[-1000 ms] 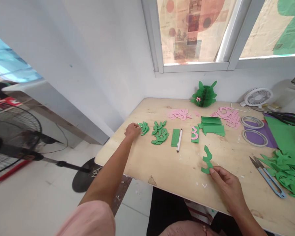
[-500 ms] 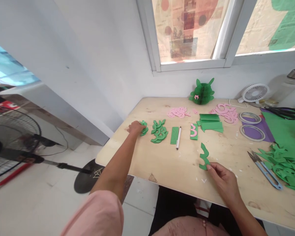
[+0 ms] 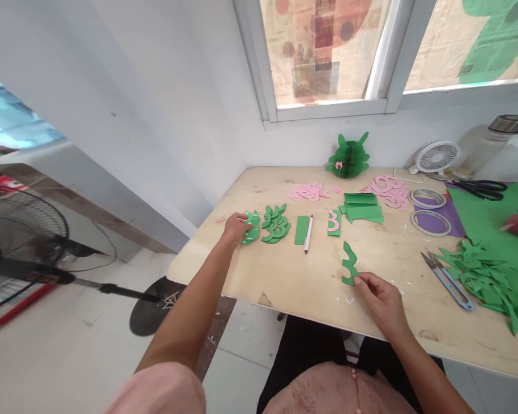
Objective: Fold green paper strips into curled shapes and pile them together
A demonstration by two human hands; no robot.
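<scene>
My right hand (image 3: 380, 296) pinches the lower end of a wavy green paper cutout (image 3: 349, 264) above the table's front part. At the table's left, my left hand (image 3: 236, 227) touches the left edge of a small stack of green cutouts (image 3: 252, 228); its fingertips are partly hidden there. Beside that stack lies a looser pile of green cutouts (image 3: 276, 224). A green paper rectangle (image 3: 301, 230) and a white pen (image 3: 308, 234) lie in the middle, followed by a green card with a pink wavy piece (image 3: 334, 222) on it.
Blue-handled snips (image 3: 451, 283) and green scraps (image 3: 492, 282) lie at the right. Behind them are tape rolls (image 3: 430, 223), black scissors (image 3: 479, 188) and a small white fan (image 3: 437, 157). Pink cutouts (image 3: 308, 191) and a green paper figure (image 3: 349, 157) are at the back.
My left hand has drawn back slightly to the left, so more of the small stack shows. My right hand still holds the wavy cutout. The view has shifted a little.
</scene>
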